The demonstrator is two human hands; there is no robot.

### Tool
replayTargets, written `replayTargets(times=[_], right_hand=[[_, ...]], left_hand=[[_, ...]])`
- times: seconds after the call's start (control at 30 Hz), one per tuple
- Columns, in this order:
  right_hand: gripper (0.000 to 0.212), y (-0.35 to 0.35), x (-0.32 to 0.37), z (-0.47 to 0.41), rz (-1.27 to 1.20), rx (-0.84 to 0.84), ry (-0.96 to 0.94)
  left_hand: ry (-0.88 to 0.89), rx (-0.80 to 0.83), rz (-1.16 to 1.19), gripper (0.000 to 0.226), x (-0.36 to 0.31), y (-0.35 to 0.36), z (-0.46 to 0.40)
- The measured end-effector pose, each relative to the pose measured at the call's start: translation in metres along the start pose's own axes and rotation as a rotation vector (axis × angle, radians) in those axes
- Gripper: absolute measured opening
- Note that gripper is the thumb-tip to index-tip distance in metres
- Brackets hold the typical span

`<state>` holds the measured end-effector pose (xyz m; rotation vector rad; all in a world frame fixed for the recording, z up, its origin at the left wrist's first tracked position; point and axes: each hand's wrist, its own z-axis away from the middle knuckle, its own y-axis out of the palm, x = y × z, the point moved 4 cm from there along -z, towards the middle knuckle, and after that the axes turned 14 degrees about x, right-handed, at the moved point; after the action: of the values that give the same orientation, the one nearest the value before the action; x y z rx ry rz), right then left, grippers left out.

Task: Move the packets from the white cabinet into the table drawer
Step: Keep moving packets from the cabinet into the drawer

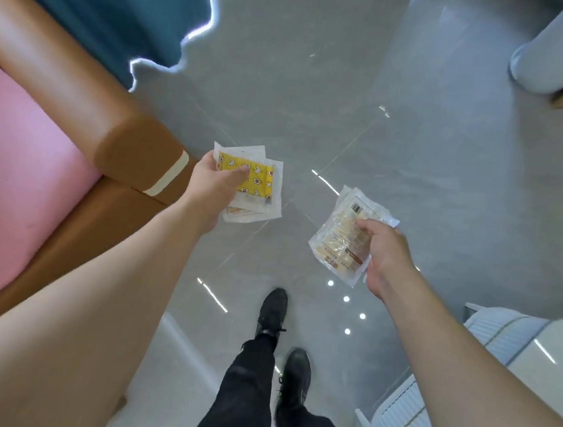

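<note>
My left hand [214, 186] pinches a small stack of clear plastic packets [259, 183]; the top one has a yellow patterned insert. My right hand [386, 254] grips another bundle of clear packets with beige and orange printing [340, 232]. Both hands are held out in front of me above the grey tiled floor, about a body width apart. Neither the white cabinet nor the table drawer is in sight.
A bed with a brown padded frame [134, 151] and pink sheet [19, 171] runs along the left. A teal curtain [121, 1] hangs at the top left. White ribbed furniture [500, 355] stands at the right, and a pale rounded piece [557, 50] at the top right. My legs and black shoes [274, 312] are below.
</note>
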<state>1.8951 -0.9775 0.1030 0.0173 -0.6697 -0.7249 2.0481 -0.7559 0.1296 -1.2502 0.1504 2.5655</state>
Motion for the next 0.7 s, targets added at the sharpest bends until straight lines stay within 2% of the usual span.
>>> replayTargets(times=[0.17,0.43,0.7], right_hand=[[0.02,-0.026,0.055,-0.04,-0.071,-0.059,-0.015],[0.012,-0.105,0.158,-0.079,-0.18,-0.125,-0.06],[0.036,-0.212,0.251,-0.125,-0.315,-0.198,-0.111]], left_hand=[[0.004,0.052,-0.057,0.023,-0.039,0.058,-0.074],[0.008,0.17,-0.182,0.021,-0.11,0.193,-0.143],[0.056,0.264,-0.27,0.024,-0.171,0.349,-0.203]])
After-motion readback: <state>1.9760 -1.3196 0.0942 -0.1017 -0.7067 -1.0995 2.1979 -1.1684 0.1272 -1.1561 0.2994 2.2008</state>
